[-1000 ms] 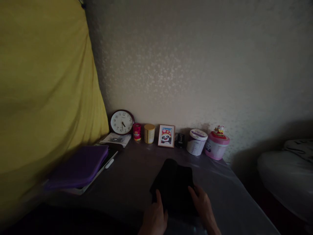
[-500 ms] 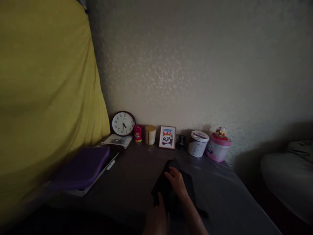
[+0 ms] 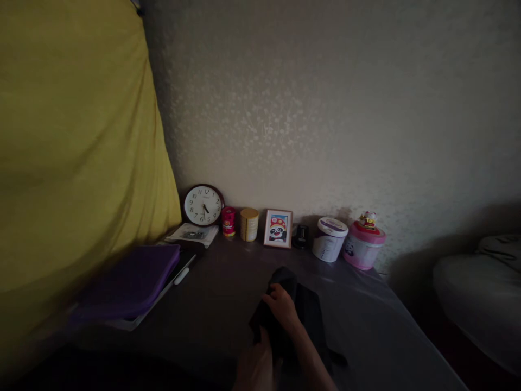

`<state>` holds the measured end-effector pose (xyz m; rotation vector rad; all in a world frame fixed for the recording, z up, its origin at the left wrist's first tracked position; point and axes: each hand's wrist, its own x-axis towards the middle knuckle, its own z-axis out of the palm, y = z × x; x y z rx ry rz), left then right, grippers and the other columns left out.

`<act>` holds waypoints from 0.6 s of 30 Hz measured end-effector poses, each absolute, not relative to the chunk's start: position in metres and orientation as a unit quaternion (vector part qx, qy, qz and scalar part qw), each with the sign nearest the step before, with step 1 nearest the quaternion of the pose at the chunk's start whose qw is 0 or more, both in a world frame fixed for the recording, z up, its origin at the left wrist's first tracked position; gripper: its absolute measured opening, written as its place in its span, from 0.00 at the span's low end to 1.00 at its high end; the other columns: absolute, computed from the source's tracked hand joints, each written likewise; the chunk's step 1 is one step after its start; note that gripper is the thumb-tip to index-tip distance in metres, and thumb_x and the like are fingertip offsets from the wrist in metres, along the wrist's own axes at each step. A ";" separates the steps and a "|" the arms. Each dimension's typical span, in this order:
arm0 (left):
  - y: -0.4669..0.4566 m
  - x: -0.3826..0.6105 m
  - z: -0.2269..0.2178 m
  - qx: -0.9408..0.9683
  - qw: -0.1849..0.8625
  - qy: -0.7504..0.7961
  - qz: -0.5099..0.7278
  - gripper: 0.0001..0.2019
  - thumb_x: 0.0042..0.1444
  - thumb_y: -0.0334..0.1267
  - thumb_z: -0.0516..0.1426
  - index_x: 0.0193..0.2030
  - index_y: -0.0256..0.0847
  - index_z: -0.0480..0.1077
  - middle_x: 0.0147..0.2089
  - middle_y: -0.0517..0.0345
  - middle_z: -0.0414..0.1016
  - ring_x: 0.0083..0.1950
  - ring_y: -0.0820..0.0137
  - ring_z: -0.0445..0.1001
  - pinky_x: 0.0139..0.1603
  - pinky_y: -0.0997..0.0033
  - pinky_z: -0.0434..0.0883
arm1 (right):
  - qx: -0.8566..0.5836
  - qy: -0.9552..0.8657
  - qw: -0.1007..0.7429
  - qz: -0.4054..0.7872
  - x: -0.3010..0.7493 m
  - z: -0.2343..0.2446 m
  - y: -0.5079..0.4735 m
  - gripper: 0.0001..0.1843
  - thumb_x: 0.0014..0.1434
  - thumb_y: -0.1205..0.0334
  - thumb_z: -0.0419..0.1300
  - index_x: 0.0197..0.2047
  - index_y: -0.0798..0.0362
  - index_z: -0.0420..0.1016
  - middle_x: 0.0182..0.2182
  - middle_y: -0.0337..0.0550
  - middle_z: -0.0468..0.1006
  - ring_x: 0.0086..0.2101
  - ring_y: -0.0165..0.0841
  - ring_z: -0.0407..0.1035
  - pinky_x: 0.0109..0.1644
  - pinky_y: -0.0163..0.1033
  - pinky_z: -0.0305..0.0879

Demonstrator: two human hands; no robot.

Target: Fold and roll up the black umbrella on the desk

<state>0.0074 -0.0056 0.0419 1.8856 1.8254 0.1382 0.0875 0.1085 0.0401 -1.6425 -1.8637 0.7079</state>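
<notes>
Black cloth point(image 3: 311, 307) under my curled right hand point(image 3: 281, 307); pinched or not, I can't tell, nor with my left hand point(image 3: 257, 363) at its near-left edge. It's on the table point(image 3: 223, 293); best to anchor left, press right evenly.

The black cloth point(image 3: 311, 312) looks matt; the table point(image 3: 228, 293) around it, smooth with a faint sheen. From the cloth, the frame point(image 3: 278, 229) at twelve o'clock looks wooden, the white tub point(image 3: 328, 244) at one smooth plastic, the curtain point(image 3: 81, 157) at ten creased fabric.
</notes>
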 end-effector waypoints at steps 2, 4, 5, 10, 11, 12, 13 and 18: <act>-0.009 0.002 0.043 0.709 0.235 0.663 0.061 0.30 0.56 0.38 0.44 0.63 0.24 0.45 0.59 0.35 0.61 0.56 0.58 0.65 0.53 0.64 0.63 | -0.601 -0.702 0.271 0.270 0.087 0.043 0.108 0.18 0.50 0.60 0.56 0.45 0.56 0.70 0.30 0.44 0.79 0.35 0.36 0.72 0.36 0.35 0.61; -0.011 -0.001 0.045 0.711 0.219 0.664 0.072 0.29 0.57 0.39 0.43 0.64 0.28 0.46 0.63 0.37 0.54 0.60 0.58 0.60 0.56 0.63 0.60 | -0.573 -0.713 0.272 0.300 0.086 0.045 0.108 0.15 0.52 0.60 0.55 0.42 0.55 0.71 0.26 0.41 0.79 0.32 0.34 0.72 0.35 0.34 0.61; -0.011 -0.001 0.046 0.711 0.214 0.665 0.078 0.29 0.57 0.39 0.43 0.64 0.31 0.45 0.64 0.39 0.53 0.59 0.58 0.61 0.55 0.63 0.61 | -0.552 -0.720 0.273 0.321 0.086 0.045 0.107 0.13 0.54 0.58 0.53 0.40 0.54 0.72 0.25 0.40 0.79 0.31 0.33 0.72 0.34 0.34 0.61; -0.003 0.007 0.054 0.701 0.218 0.677 0.048 0.36 0.50 0.36 0.52 0.65 0.46 0.40 0.60 0.40 0.57 0.49 0.59 0.71 0.46 0.62 0.67 | -0.476 -0.751 0.275 0.367 0.090 0.047 0.107 0.18 0.58 0.53 0.47 0.31 0.53 0.74 0.26 0.40 0.79 0.29 0.30 0.72 0.33 0.32 0.61; 0.000 0.009 0.054 0.696 0.218 0.683 0.041 0.37 0.49 0.36 0.54 0.65 0.47 0.41 0.59 0.41 0.58 0.48 0.58 0.71 0.46 0.61 0.67 | -0.472 -0.755 0.275 0.364 0.092 0.047 0.108 0.18 0.58 0.53 0.47 0.31 0.53 0.74 0.26 0.39 0.79 0.29 0.30 0.72 0.33 0.32 0.61; 0.002 0.010 0.053 0.691 0.219 0.688 0.037 0.38 0.49 0.36 0.54 0.65 0.48 0.41 0.58 0.41 0.60 0.47 0.58 0.72 0.45 0.61 0.67 | -0.470 -0.758 0.273 0.362 0.093 0.046 0.108 0.18 0.58 0.53 0.47 0.32 0.53 0.74 0.27 0.39 0.79 0.29 0.30 0.72 0.33 0.32 0.61; 0.003 0.011 0.052 0.687 0.220 0.691 0.036 0.38 0.49 0.36 0.55 0.65 0.47 0.41 0.56 0.41 0.63 0.46 0.57 0.72 0.45 0.60 0.67 | -0.467 -0.761 0.270 0.360 0.095 0.046 0.108 0.17 0.58 0.54 0.48 0.32 0.53 0.74 0.27 0.39 0.79 0.29 0.30 0.72 0.33 0.32 0.61; 0.007 0.011 0.041 0.701 0.258 0.662 0.050 0.35 0.52 0.33 0.50 0.66 0.37 0.39 0.47 0.43 0.72 0.46 0.58 0.72 0.45 0.61 0.67 | -0.443 -0.787 0.294 0.312 0.099 0.050 0.090 0.16 0.59 0.56 0.48 0.35 0.51 0.75 0.29 0.39 0.79 0.32 0.31 0.72 0.37 0.34 0.63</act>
